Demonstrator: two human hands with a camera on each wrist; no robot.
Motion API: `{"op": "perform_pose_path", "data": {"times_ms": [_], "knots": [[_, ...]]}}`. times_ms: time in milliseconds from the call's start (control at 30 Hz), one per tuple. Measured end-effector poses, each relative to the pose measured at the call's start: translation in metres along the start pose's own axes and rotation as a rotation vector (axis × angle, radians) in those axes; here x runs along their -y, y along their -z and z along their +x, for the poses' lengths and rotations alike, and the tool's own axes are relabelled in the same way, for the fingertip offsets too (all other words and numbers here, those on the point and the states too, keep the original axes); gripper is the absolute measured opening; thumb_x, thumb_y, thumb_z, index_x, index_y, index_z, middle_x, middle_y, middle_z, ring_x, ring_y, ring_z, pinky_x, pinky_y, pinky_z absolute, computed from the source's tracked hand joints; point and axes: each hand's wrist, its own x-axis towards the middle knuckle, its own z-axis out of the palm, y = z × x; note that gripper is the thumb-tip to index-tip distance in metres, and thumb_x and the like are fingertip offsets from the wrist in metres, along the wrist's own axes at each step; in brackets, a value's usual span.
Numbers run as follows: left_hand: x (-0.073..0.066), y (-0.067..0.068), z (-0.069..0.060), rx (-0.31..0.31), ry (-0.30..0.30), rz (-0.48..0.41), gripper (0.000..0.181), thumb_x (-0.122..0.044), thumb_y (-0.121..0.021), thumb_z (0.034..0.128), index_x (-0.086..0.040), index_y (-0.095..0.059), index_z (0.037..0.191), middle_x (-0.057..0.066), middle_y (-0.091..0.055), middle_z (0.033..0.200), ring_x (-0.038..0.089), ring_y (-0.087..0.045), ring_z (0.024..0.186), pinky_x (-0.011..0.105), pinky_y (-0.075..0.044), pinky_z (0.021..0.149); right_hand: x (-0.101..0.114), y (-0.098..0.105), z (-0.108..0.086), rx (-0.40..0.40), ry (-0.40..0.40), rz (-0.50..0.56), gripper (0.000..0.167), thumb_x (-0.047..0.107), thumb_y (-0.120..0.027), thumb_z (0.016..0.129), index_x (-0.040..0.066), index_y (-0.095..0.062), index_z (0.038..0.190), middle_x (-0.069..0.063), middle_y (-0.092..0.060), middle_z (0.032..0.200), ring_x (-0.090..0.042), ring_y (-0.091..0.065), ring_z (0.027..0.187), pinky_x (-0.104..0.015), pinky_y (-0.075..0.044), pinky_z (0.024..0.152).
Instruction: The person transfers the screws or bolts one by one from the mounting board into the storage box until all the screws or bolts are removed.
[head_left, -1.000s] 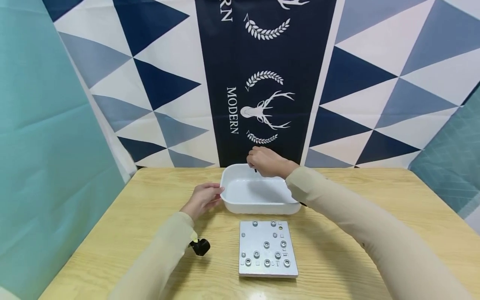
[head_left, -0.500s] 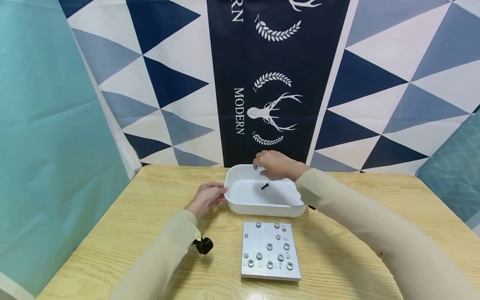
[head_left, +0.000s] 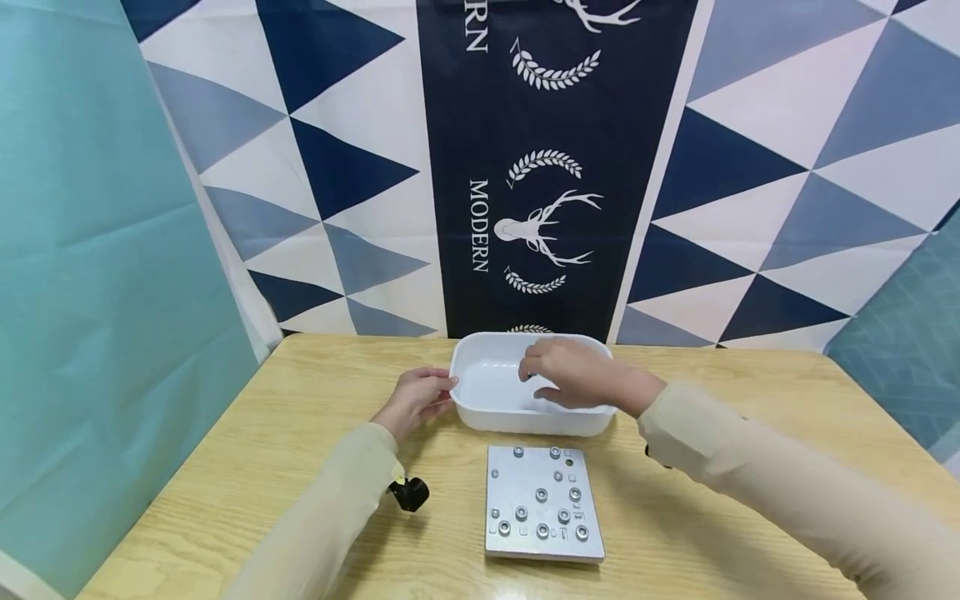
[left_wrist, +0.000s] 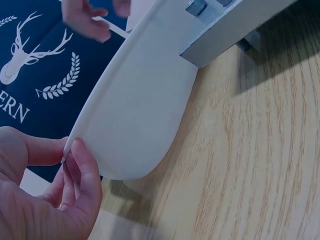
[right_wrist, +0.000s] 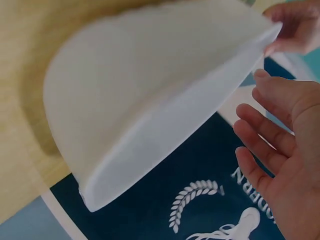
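The left hand (head_left: 420, 393) pinches the edge of a white tub (head_left: 532, 422) to its right, the right hand (head_left: 572, 372) hangs with empty, relaxed fingers over the tub, and a metal block (head_left: 516, 481) with bolts (head_left: 542, 495) sits on the tabletop (head_left: 315, 417) nearside of both hands.

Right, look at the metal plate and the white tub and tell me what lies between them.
Only a narrow strip of bare wooden table lies between the metal plate and the white tub, as the head view shows.
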Motion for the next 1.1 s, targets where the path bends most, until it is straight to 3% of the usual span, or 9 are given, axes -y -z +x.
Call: {"op": "perform_pose_path", "data": {"times_ms": [400, 833, 1100], "knots": [[-0.003, 0.0, 0.001, 0.006, -0.003, -0.016, 0.027, -0.009, -0.064, 0.091, -0.004, -0.062, 0.118, 0.009, -0.061, 0.097, 0.012, -0.057, 0.075, 0.017, -0.052, 0.064, 0.038, -0.003, -0.03, -0.073, 0.107, -0.058, 0.027, 0.018, -0.08, 0.077, 0.013, -0.067, 0.101, 0.001, -0.068, 0.098, -0.015, -0.06, 0.093, -0.035, -0.054, 0.086], [0.002, -0.002, 0.0, 0.013, 0.025, 0.0, 0.029, -0.01, -0.064, 0.0917, -0.005, -0.061, 0.12, 0.015, -0.062, 0.114, 0.012, -0.057, 0.079, 0.015, -0.052, 0.061, 0.054, -0.012, -0.055, -0.07, 0.129, -0.057, 0.023, 0.02, -0.078, 0.079, 0.016, -0.067, 0.098, 0.007, -0.066, 0.091, -0.01, -0.057, 0.086, -0.028, -0.05, 0.078], [0.002, -0.001, 0.001, 0.017, 0.028, -0.006, 0.029, -0.009, -0.064, 0.0914, -0.006, -0.061, 0.12, 0.01, -0.06, 0.106, 0.014, -0.056, 0.082, 0.016, -0.051, 0.063, 0.061, -0.017, -0.064, -0.036, 0.115, -0.055, 0.024, 0.018, -0.078, 0.079, 0.017, -0.066, 0.1, 0.007, -0.066, 0.094, -0.01, -0.056, 0.089, -0.028, -0.05, 0.08]]}}
